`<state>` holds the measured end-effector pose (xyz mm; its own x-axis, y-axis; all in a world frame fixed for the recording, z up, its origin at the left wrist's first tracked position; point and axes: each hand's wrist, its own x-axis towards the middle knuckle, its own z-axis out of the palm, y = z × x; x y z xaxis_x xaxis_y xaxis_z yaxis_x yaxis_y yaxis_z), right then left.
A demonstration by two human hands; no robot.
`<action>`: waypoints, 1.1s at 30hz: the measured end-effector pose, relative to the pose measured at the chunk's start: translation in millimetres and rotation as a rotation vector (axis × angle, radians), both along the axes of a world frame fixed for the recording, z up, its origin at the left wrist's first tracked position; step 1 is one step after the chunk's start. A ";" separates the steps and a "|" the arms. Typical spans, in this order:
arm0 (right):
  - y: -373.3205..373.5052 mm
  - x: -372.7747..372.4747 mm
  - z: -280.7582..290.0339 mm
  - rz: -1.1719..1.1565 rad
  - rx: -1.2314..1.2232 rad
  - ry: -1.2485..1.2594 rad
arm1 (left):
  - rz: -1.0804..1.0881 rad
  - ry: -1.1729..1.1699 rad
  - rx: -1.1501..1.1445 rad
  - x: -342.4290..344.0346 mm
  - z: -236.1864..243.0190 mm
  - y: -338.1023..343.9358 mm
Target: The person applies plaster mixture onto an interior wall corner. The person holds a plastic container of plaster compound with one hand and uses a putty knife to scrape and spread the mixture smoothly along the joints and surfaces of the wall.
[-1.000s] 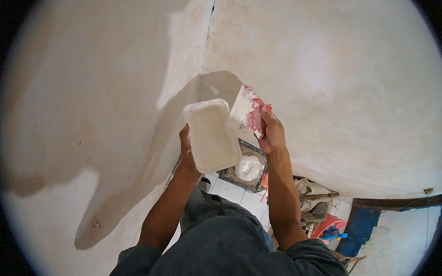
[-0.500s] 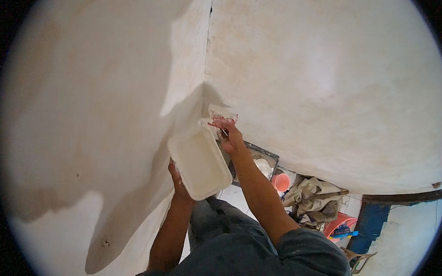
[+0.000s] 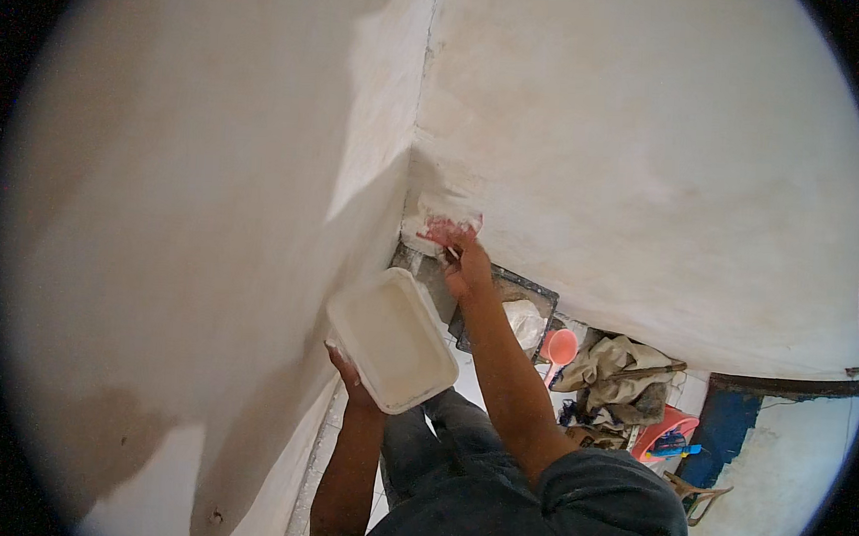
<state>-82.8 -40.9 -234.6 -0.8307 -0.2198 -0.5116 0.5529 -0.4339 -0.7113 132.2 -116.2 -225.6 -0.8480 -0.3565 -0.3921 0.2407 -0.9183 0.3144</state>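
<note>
Two hands are at work, each gripping one thing. Fingers of the right hand pinch the red part of a flat scraper, probably so that its broad edge stays free to lie along the right-hand wall; the edge sits just beyond the fingertips, close by the corner. Whether it presses on the plaster I cannot tell. Fingers of the left hand are curled against the outer long side of a pale tub; some are hidden beneath it, seemingly as support. That hold leaves the tub's broad face uncovered, below and left of the right fingers, likely to keep it within short reach of the scraper.

Counted: one scraper, one tub, two walls meeting beyond the right fingers, the second being the left-hand wall. Right of the right fingers, on the floor, are one black tray bearing one white lump, then one pink dipper. Farther right come a heap of cloth, its pieces too tangled to count, and one pink basin.
</note>
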 end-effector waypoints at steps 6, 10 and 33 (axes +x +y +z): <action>-6.4 -80.0 -19.1 -0.220 -0.111 -0.027 | -0.078 -0.024 -0.017 -9.2 -3.1 7.8; -27.9 -34.8 55.6 -0.062 -0.123 0.039 | -0.033 -0.066 -0.088 -4.8 -16.5 -3.6; -5.5 -88.7 -74.1 0.006 0.446 0.487 | -0.288 0.128 0.166 13.0 -106.1 18.5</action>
